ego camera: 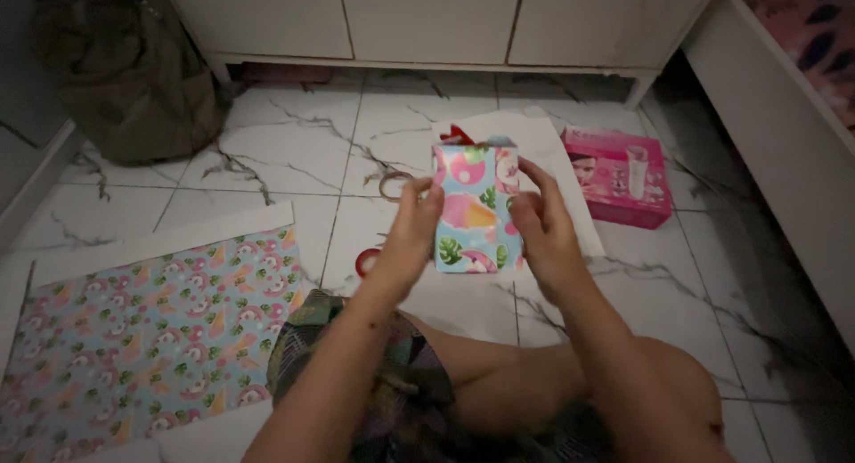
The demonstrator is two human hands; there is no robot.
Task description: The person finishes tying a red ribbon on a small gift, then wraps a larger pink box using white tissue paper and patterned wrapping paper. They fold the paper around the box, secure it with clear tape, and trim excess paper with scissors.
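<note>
Floor: white marble-patterned tiles with dark veins. Lying on it: patterned wrapping-paper sheet at left, white paper sheet, pink box at right, tape roll, red ring, olive bag.

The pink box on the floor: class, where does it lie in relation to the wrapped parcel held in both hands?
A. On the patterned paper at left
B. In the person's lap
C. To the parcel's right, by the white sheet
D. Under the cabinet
C: the pink box lies on the tiles right of the wrapped parcel, beside the white sheet.
</note>
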